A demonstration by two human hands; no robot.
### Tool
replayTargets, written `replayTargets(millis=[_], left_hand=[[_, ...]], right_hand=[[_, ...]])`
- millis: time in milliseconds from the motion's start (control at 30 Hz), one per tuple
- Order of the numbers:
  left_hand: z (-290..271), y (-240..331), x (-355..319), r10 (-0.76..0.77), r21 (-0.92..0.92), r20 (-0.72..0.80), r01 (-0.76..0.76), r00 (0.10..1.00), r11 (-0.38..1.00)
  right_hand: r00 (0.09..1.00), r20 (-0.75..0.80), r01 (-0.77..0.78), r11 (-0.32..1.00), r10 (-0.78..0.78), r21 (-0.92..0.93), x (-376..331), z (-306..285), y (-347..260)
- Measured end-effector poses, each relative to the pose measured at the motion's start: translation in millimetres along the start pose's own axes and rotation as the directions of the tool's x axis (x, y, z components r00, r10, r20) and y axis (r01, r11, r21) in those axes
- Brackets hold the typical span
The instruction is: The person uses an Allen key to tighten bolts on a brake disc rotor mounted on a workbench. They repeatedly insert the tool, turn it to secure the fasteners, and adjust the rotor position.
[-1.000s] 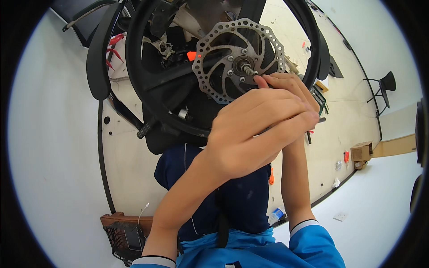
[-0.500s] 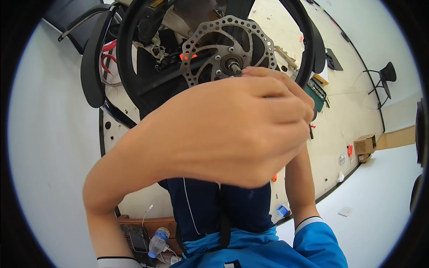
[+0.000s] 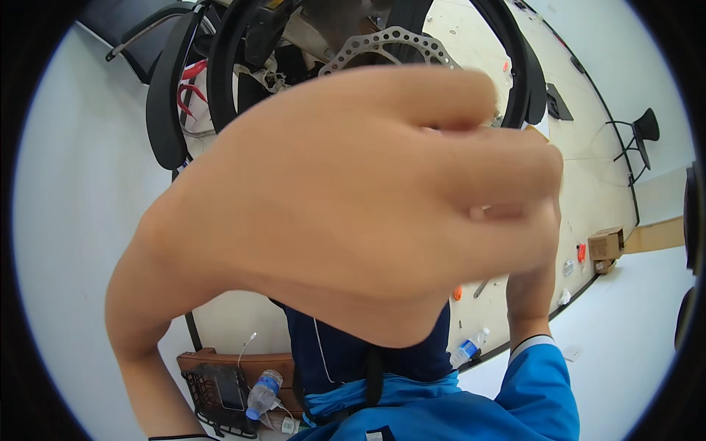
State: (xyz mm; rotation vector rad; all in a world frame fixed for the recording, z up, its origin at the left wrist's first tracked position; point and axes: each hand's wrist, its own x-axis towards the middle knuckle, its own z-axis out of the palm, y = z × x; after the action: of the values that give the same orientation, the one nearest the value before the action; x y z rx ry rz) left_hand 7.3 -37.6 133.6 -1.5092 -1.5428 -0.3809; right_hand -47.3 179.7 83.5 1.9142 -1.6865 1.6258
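Observation:
My left hand (image 3: 368, 191) fills the middle of the view, its back toward me and its fingers curled. What those fingers hold, if anything, is hidden. My right forearm (image 3: 531, 298) rises behind it from the lower right; the right hand is mostly covered by the left, so its grip does not show. Beyond them stands a black wheel (image 3: 223, 77) with a perforated metal brake disc (image 3: 397, 38). Only the disc's upper arc shows, and the hub and axle are covered by my left hand.
A black chair armrest (image 3: 168, 103) is at the left, near red-handled pliers (image 3: 193, 99). Water bottles lie by a wooden stool (image 3: 272, 364) and on the floor (image 3: 469, 348). Cardboard boxes (image 3: 607, 244) and a black chair (image 3: 641, 136) are to the right.
My left hand has come closer to the camera and now covers the hub and axle. The right forearm has shifted right. The view has moved slightly.

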Motion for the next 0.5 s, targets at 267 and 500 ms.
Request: replayTargets(millis=[267, 500], left_hand=[[0.8, 12.5, -28.5, -0.393, -0.112, -0.152, 0.379, 0.907, 0.919], [52.1, 76.8, -48.4, -0.841, -0.297, -0.219, 0.787, 0.494, 0.54]], right_hand=[[0.947, 0.321, 0.025, 0.996, 0.002, -0.08, 47.6, -22.0, -7.3], [0.908, 0.415, -0.032, 0.996, 0.063, -0.081, 50.5, -18.8, -17.7]])
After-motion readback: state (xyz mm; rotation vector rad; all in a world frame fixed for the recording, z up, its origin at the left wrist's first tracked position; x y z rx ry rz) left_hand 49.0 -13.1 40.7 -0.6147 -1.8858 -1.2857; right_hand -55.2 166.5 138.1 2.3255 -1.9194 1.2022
